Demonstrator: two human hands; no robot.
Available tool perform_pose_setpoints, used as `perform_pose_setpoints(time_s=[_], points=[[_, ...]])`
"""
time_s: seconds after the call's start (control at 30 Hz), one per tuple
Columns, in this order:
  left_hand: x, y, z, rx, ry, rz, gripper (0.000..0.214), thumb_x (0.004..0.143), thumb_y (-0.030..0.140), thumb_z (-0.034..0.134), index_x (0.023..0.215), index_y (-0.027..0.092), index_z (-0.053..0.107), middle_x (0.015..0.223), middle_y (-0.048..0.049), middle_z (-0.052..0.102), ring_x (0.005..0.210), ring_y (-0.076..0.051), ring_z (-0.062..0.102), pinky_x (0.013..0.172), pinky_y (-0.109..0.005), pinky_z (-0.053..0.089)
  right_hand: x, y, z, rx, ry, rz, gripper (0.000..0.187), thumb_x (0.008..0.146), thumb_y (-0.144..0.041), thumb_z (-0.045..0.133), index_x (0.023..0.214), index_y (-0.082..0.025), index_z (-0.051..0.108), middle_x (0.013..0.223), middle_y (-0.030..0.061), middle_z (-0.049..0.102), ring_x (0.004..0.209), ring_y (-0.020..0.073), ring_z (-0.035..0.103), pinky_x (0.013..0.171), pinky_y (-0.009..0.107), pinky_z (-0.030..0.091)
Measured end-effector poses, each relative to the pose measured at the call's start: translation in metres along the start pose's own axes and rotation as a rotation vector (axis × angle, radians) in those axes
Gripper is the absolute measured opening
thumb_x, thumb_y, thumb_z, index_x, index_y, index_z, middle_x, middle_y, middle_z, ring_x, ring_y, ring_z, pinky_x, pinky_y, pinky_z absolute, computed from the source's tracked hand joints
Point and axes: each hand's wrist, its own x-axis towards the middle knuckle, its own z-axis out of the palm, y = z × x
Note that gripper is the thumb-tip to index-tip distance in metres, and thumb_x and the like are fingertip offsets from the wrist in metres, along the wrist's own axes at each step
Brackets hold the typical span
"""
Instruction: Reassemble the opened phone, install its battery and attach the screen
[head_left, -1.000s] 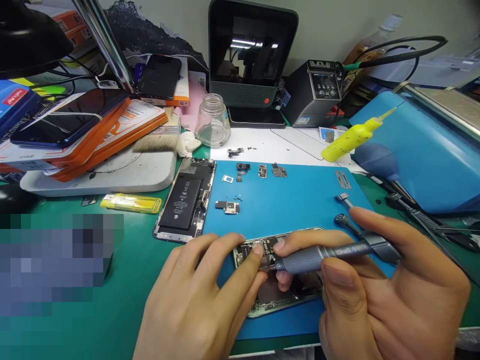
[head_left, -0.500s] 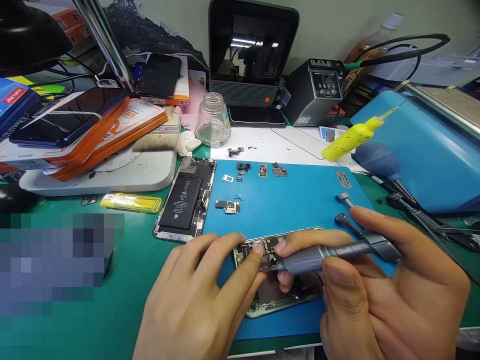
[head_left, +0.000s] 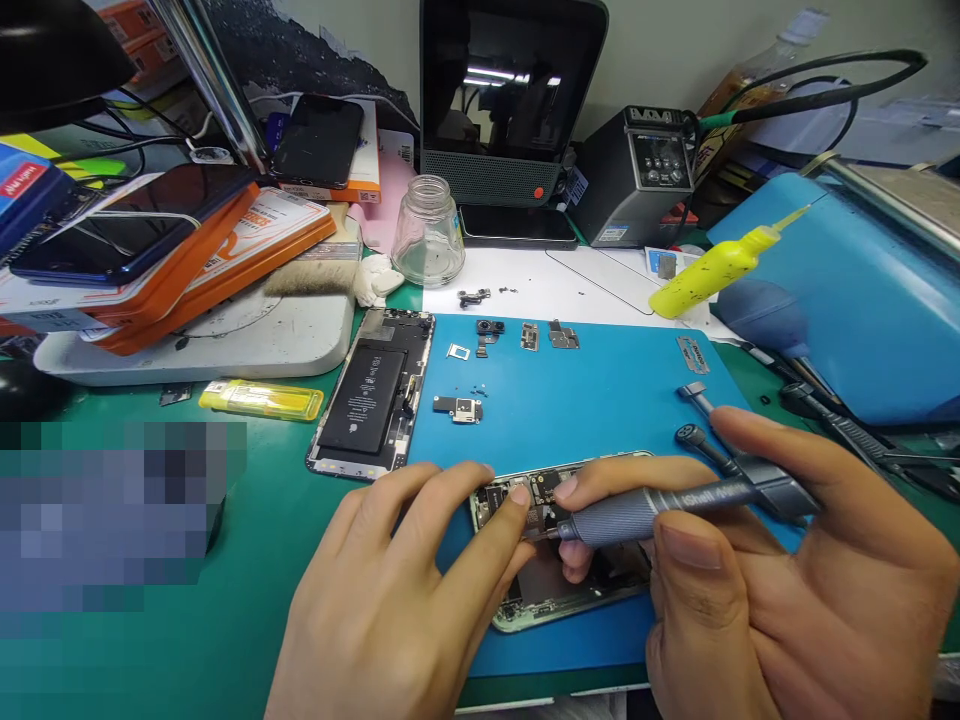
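Note:
An opened phone body (head_left: pixel 559 585) lies on the blue work mat (head_left: pixel 600 400), its circuit board exposed. My right hand (head_left: pixel 780 590) grips a grey precision screwdriver (head_left: pixel 667 505), tip pointing left onto the board. My left hand (head_left: pixel 397 590) rests on the mat's near left edge, fingers pressed together with their tips on the phone's top corner, steadying it. A second opened phone with its black battery (head_left: pixel 371 395) lies at the mat's left edge. Small removed parts (head_left: pixel 457 407) and shields (head_left: pixel 562 337) are laid out on the mat.
A yellow squeeze bottle (head_left: pixel 709 272), glass jar (head_left: pixel 426 232), yellow lighter (head_left: pixel 261 400), soldering station (head_left: pixel 645 175) and dark monitor (head_left: pixel 510 100) stand behind. Orange boxes with phones (head_left: pixel 150 250) pile at left. Two more screwdrivers (head_left: pixel 701 445) lie at the mat's right.
Both hands stay in place on the phone and screwdriver. Only the camera view has shifted slightly.

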Motion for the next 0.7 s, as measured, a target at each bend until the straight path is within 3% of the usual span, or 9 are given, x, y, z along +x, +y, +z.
perform_pose_setpoints(time_s=[0.13,0.37,0.7], points=[[0.0000,0.0003,0.0002,0.002,0.003,0.002,0.035,0.113,0.022,0.061,0.145,0.031,0.073,0.140,-0.0008,0.075,0.120,-0.026,0.062,0.095,-0.040,0.050,0.0001,-0.0014,-0.0010,-0.015,0.006,0.033,0.036,0.103,-0.015,0.070,0.136,-0.032,0.069,0.094,0.0033,0.083,0.074,0.0244,0.083,0.053,0.033,0.067],[0.0003,0.0021,0.0000,-0.004,0.014,-0.010,0.036,0.112,0.022,0.062,0.145,0.031,0.073,0.140,-0.0004,0.076,0.119,-0.026,0.063,0.096,-0.040,0.051,-0.0059,-0.0031,0.0000,0.010,0.022,0.044,0.052,0.102,-0.009,0.069,0.141,-0.043,0.068,0.103,-0.0003,0.082,0.070,0.0195,0.078,0.059,0.034,0.069],[0.0024,0.0049,0.0012,-0.024,0.024,-0.042,0.034,0.113,0.022,0.062,0.143,0.031,0.075,0.137,0.0005,0.077,0.116,-0.025,0.065,0.096,-0.040,0.050,-0.0014,-0.0030,0.0023,-0.018,0.022,0.061,0.037,0.102,-0.017,0.072,0.134,-0.036,0.070,0.099,0.0018,0.084,0.076,0.0236,0.081,0.057,0.037,0.067]])
